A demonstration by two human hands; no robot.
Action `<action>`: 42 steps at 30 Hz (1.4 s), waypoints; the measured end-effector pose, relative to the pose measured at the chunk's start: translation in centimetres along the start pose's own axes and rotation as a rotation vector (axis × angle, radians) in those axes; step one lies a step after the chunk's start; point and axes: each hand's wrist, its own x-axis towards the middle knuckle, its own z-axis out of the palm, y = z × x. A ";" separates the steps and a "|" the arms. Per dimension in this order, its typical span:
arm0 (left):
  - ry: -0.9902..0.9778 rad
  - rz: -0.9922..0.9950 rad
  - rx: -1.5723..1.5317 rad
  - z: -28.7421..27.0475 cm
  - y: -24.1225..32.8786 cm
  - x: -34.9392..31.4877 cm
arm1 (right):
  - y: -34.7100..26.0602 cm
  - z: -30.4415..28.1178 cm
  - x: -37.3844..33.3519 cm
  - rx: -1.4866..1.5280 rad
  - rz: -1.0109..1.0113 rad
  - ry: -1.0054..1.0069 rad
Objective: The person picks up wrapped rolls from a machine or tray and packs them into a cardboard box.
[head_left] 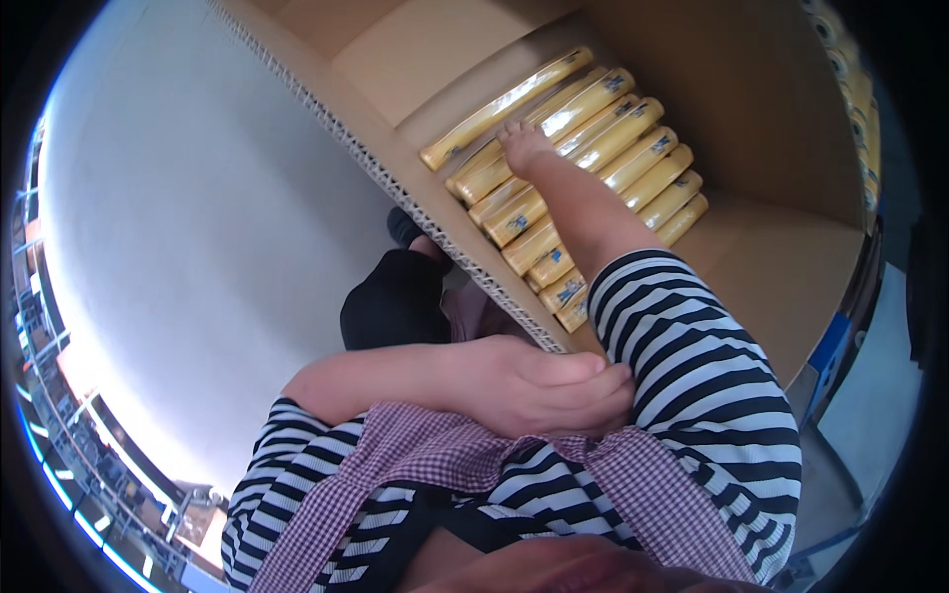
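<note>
My right arm reaches down into a large cardboard box [791, 232]. Inside, my right hand [527, 148] lies on a row of long, yellow, shiny wrapped rolls [603, 148], its fingers slightly apart and no roll lifted. One yellow roll [509, 107] lies a little apart from the row, beyond my fingertips. My left forearm crosses in front of my body. With its fingers curled, my left hand [554, 385] rests against the striped sleeve [692, 336] of my right arm, near the box's rim; what lies inside those fingers is hidden.
The box's cut corrugated edge [395, 188] runs diagonally between the rolls and the pale floor [198, 198]. More yellow rolls [855, 99] are stacked outside the box at the far right. A blue item [830, 346] and a pale panel [870, 366] stand right of the box.
</note>
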 end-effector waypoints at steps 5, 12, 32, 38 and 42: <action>-0.020 0.145 0.029 0.4 -1.2 -0.4 | -2.1 2.9 -0.2 -0.030 -0.062 -0.056; 0.003 0.084 0.074 1.7 -1.1 0.3 | -3.0 3.9 -0.4 0.004 -0.167 -0.146; -0.071 -0.451 -0.062 -2.1 4.7 5.9 | 33.9 -18.2 -48.3 0.308 0.828 1.381; 0.014 -0.499 -0.044 -4.1 6.3 4.7 | 38.8 -7.5 -61.8 0.310 0.923 0.997; 0.004 -0.445 -0.066 -2.9 6.5 4.3 | 44.3 -1.9 -66.3 0.179 1.055 0.877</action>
